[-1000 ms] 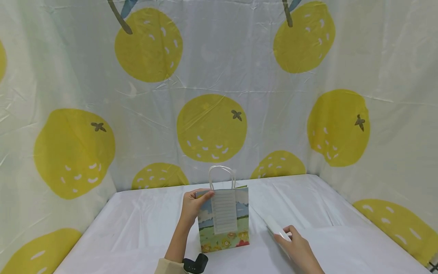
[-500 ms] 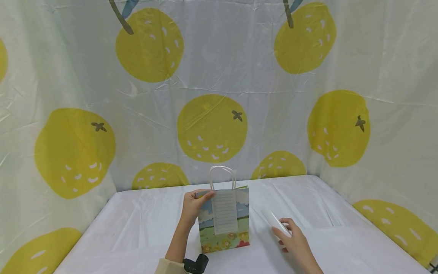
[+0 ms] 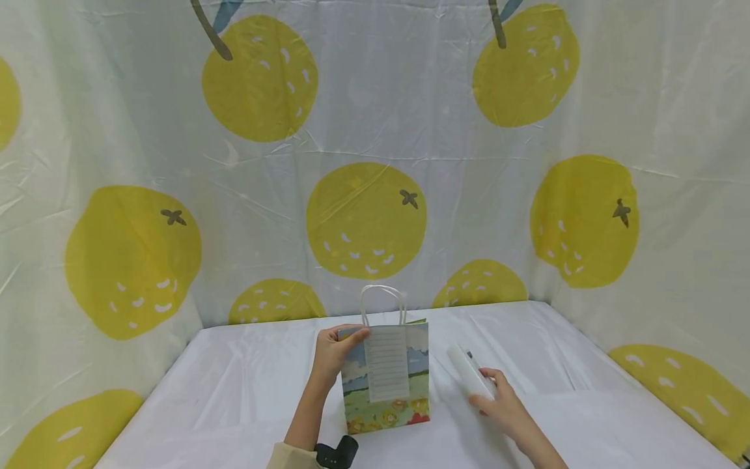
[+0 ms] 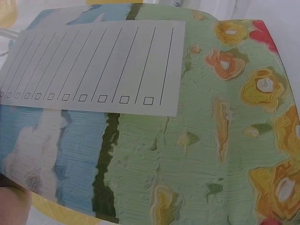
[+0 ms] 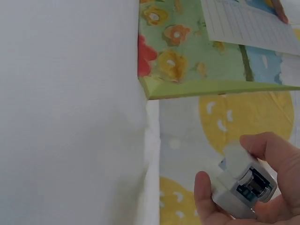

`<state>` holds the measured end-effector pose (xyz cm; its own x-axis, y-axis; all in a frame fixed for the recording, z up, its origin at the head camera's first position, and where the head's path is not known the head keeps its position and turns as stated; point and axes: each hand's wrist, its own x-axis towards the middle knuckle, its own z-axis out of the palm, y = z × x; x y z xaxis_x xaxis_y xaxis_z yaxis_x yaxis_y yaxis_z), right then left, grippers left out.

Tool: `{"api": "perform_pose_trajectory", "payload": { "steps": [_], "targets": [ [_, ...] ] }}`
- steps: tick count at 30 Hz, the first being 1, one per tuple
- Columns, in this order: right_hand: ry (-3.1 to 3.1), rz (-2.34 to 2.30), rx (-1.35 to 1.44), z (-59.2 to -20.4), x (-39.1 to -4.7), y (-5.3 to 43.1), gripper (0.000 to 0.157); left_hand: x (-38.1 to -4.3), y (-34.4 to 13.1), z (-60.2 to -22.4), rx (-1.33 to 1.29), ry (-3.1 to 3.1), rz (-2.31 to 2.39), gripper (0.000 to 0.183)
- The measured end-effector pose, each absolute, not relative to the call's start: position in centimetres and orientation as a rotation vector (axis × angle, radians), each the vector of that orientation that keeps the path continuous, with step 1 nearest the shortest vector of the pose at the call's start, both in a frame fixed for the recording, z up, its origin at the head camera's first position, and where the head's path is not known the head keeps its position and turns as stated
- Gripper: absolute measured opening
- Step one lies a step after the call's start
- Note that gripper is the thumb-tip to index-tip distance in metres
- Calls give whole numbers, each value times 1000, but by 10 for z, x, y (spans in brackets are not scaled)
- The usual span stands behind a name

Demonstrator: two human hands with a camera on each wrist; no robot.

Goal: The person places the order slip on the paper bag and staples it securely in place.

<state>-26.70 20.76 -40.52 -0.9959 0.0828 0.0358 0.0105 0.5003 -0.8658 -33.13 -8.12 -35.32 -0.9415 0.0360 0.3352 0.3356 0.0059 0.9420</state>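
My left hand (image 3: 329,355) pinches the top left edge of a small paper gift bag (image 3: 383,415) painted with sky, meadow and flowers. Its thumb reaches the corner of a lined paper slip (image 3: 387,365) lying against the bag's front. In the left wrist view the slip (image 4: 93,70) shows a row of small check boxes, and the thumb (image 4: 14,206) is at the lower left. To the right of the bag, apart from it, my right hand (image 3: 502,407) grips a white stapler (image 3: 469,371) between thumb and fingers. The stapler's (image 5: 243,183) end faces the right wrist camera.
White twisted handles (image 3: 383,288) rise from the bag's top. It stands on a white cloth-covered table (image 3: 246,391). A curtain (image 3: 375,85) with large yellow fruits encloses the back and sides. A black wrist device (image 3: 336,451) sits at my left cuff.
My right hand has turned the stapler and shifted its fingers along it, so a dark spot now shows near its far end. The left hand and bag stay in place.
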Motion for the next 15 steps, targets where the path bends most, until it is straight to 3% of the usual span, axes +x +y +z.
{"api": "perform_pose_trajectory", "payload": {
  "steps": [10, 15],
  "targets": [
    [-2633, 1473, -120, -386, -271, 211, 62, -331, -83, -355, -575, -2003, -1957, 34],
    [-2581, 1518, -153, -381, -272, 209, 65, -330, -82, -354, -450, -2041, -2022, 34]
  ]
}}
